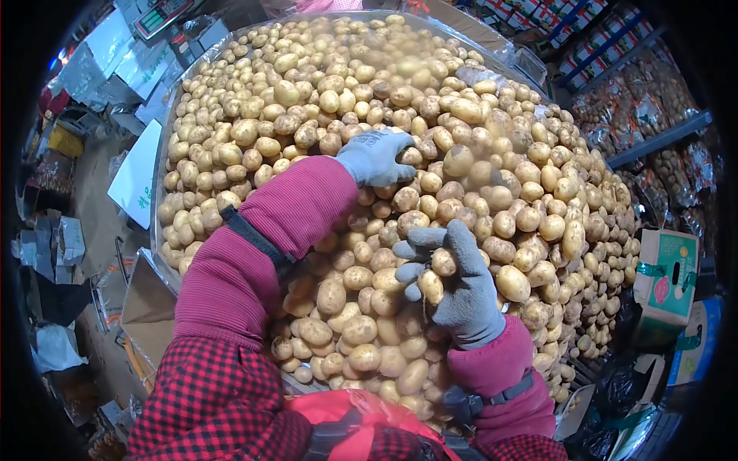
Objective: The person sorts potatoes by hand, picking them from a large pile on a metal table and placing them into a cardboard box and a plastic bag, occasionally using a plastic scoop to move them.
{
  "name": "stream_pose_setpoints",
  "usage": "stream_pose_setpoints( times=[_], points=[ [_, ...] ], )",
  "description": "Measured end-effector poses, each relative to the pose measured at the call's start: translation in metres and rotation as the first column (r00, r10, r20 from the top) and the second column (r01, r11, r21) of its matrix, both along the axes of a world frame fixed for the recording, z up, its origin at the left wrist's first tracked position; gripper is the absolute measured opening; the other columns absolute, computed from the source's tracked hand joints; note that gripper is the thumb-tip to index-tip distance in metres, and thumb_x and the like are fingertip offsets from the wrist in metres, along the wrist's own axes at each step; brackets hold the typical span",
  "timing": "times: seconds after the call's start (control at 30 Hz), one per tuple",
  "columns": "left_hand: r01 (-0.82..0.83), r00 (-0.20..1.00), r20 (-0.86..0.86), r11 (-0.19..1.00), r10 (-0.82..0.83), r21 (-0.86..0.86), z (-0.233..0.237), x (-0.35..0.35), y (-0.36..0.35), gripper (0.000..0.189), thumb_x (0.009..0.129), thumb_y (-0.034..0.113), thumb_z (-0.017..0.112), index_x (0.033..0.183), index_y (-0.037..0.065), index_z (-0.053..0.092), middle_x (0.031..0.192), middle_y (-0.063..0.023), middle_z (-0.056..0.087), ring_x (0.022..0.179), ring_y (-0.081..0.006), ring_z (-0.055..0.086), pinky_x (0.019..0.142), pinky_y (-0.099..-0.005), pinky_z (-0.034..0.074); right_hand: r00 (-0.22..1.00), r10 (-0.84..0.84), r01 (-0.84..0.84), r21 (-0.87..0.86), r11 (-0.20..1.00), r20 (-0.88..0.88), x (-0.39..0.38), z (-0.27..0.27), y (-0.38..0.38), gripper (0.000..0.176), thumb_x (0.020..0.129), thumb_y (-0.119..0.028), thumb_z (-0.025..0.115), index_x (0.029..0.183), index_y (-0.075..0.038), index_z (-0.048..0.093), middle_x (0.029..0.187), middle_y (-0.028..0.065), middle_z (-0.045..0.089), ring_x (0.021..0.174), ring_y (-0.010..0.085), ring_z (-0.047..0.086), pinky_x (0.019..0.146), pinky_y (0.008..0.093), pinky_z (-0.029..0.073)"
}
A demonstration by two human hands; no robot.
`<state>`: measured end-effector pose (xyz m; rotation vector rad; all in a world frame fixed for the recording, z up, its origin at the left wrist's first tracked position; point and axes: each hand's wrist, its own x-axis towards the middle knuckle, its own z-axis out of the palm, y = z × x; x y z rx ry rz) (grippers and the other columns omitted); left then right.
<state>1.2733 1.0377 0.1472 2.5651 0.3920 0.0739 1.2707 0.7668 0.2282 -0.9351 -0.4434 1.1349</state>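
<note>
A wide heap of small yellow-brown potatoes (357, 329) fills the middle of the head view, some with soil on them. My left hand (375, 157), in a grey work glove, reaches onto the heap; its fingers and thumb curve about a potato (410, 157). Closer to me, my right hand (463, 290) is turned palm up in a matching glove. Two small potatoes, one round (443, 262) and one longer (431, 287), rest in its palm, with the fingers curled beside them.
Left of the heap lie a white box panel (137, 177) and an open cardboard box (148, 301). A digital scale (161, 17) stands at the back left. On the right are a green carton (666, 280), black plastic bags (615, 384) and metal shelving (661, 138) with bagged goods.
</note>
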Motion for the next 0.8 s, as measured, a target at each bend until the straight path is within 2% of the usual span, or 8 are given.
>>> stream_pose_setpoints(
  times=[0.17,0.23,0.27,0.4,0.5,0.7,0.77,0.8],
  points=[
    [-0.143,0.972,0.120,0.908,0.204,-0.394,0.006,-0.023,-0.011,0.055,0.088,0.034,0.079,0.135,0.010,0.062,0.120,-0.0131,0.070,0.110,-0.0249,0.068,0.097,-0.0375,0.053,0.850,0.094,-0.022,-0.144,0.989,0.518,0.011,0.002,0.000,0.048,0.109,-0.030,0.051,0.149,-0.003,0.046,0.134,0.0210,0.060,0.098,0.0214,0.071,0.073,0.0286,0.060],
    [-0.017,0.900,0.298,0.707,0.320,-0.707,0.032,-0.043,-0.035,0.048,0.095,0.021,0.075,0.137,0.004,0.058,0.122,-0.0086,0.067,0.112,-0.0155,0.064,0.099,-0.0309,0.052,0.991,-0.008,0.000,-0.060,0.998,-0.137,0.010,0.003,0.003,0.059,0.107,-0.025,0.054,0.159,-0.005,0.032,0.139,0.0210,0.056,0.099,0.0208,0.071,0.072,0.0284,0.060],
    [0.061,0.880,0.360,0.681,0.308,-0.730,0.035,-0.051,-0.039,0.047,0.098,0.017,0.070,0.140,0.001,0.055,0.124,-0.0085,0.066,0.112,-0.0152,0.063,0.100,-0.0310,0.052,0.932,-0.001,-0.030,-0.081,0.996,-0.364,0.016,0.009,0.003,0.068,0.102,-0.001,0.056,0.162,-0.007,0.027,0.148,0.0216,0.052,0.102,0.0191,0.069,0.073,0.0291,0.060],
    [0.287,0.864,0.500,0.880,-0.067,-0.378,0.078,-0.084,-0.070,0.058,0.096,0.032,0.069,0.144,0.004,0.053,0.133,-0.0204,0.061,0.125,-0.0323,0.057,0.109,-0.0438,0.044,0.950,0.056,-0.037,0.067,0.997,-0.306,0.017,-0.016,-0.008,0.073,0.099,0.003,0.060,0.163,-0.008,0.026,0.152,0.0196,0.049,0.115,0.0238,0.067,0.087,0.0353,0.060],
    [0.390,0.840,0.475,0.899,-0.260,-0.198,0.076,-0.092,-0.086,0.065,0.098,0.042,0.060,0.151,0.006,0.047,0.150,-0.0298,0.043,0.139,-0.0483,0.042,0.117,-0.0530,0.034,0.703,-0.166,0.000,0.233,0.972,0.691,0.018,-0.042,-0.012,0.084,0.090,0.013,0.067,0.162,-0.009,0.029,0.158,0.0181,0.045,0.142,0.0277,0.049,0.113,0.0382,0.045],
    [0.450,0.836,0.447,0.863,-0.318,-0.230,0.082,-0.089,-0.074,0.067,0.104,0.049,0.052,0.153,0.004,0.047,0.157,-0.0268,0.041,0.148,-0.0418,0.036,0.121,-0.0498,0.029,0.791,-0.081,-0.032,0.174,0.984,0.607,0.014,-0.023,-0.015,0.063,0.089,0.006,0.071,0.147,-0.007,0.051,0.143,0.0129,0.052,0.122,0.0235,0.059,0.102,0.0351,0.052],
    [0.653,0.723,0.560,0.666,-0.405,-0.361,0.078,-0.070,-0.051,0.058,0.107,0.045,0.047,0.143,0.000,0.056,0.144,-0.0236,0.057,0.138,-0.0356,0.051,0.117,-0.0469,0.037,0.967,0.078,-0.079,-0.005,0.997,0.242,0.012,-0.010,-0.014,0.061,0.089,0.006,0.070,0.146,-0.007,0.052,0.140,0.0111,0.052,0.109,0.0179,0.061,0.092,0.0312,0.054],
    [0.444,0.866,0.487,0.628,-0.117,-0.639,0.090,-0.063,-0.062,0.049,0.111,0.034,0.043,0.135,-0.004,0.062,0.132,-0.0185,0.067,0.125,-0.0278,0.062,0.110,-0.0413,0.045,0.952,-0.025,-0.012,0.120,0.993,0.306,0.009,-0.022,-0.012,0.054,0.097,-0.003,0.064,0.148,-0.008,0.050,0.137,0.0102,0.057,0.101,0.0126,0.061,0.081,0.0260,0.054]
  ],
)
